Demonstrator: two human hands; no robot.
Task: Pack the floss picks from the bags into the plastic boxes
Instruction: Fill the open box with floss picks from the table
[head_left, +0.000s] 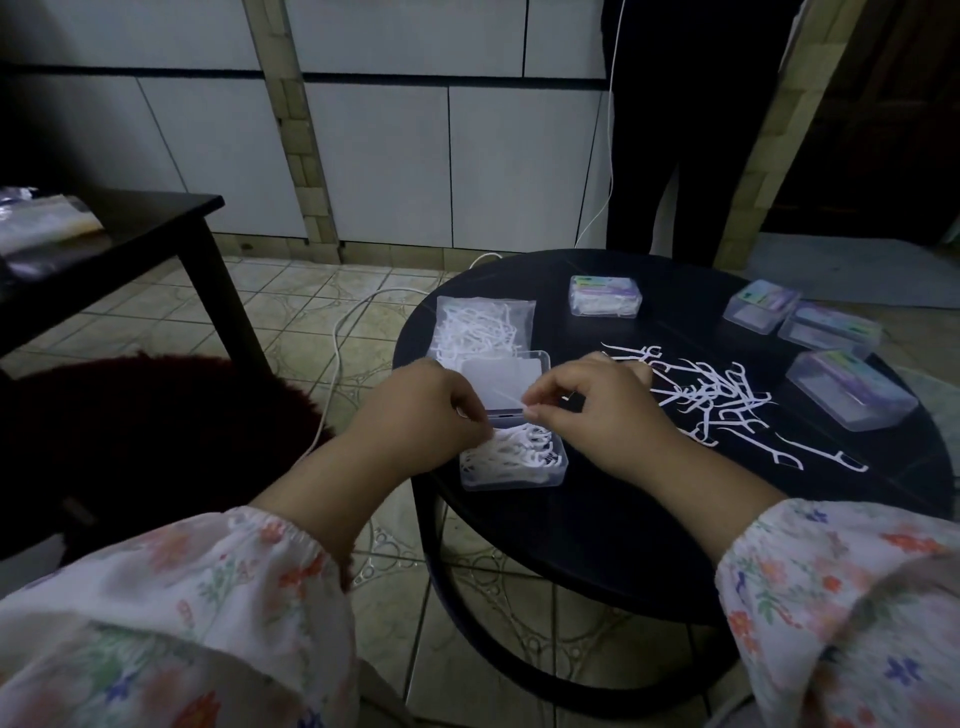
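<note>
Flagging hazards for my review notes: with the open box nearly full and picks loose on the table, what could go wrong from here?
1. The open box looks heaped with picks; adding the floss pick pinched in the right hand may stop the lid closing.
2. The box sits near the round table edge under the left hand; a nudge could tip it off.
3. The loose picks are tangled, so several may lift together.

round black table (597, 525) | on it: open box (511, 467) of picks, bag (483, 325), loose picks (717, 400), four closed boxes (604, 296)
</note>
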